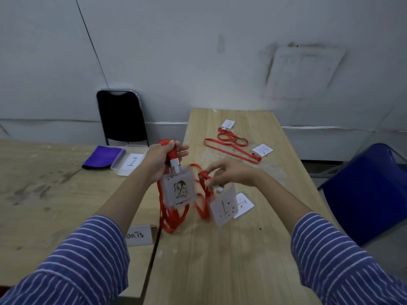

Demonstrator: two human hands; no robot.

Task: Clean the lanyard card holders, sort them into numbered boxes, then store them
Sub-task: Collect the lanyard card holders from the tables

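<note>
Red lanyards bunched in left hand (164, 160), smudged "2" holder (178, 190) hanging; right hand (229, 173) pinches "1" holder (223, 209) clip above counter (220, 260). Both dirty; purple cloth (102, 157), box "1" (130, 162) unused. Cleaning, sorting pending.

Wooden tables (231, 249): lanyards (231, 146), purple cloth (102, 156), numbered box (130, 162).

Card holder (178, 189) in the left hand (161, 158) reads "2" — the one in the right hand (231, 172), card holder (224, 207), reads "1". Clear box (131, 162) at the left table's far edge holds a "1" slip; paper tag (139, 235) near the table seam shows "ORTS".
</note>
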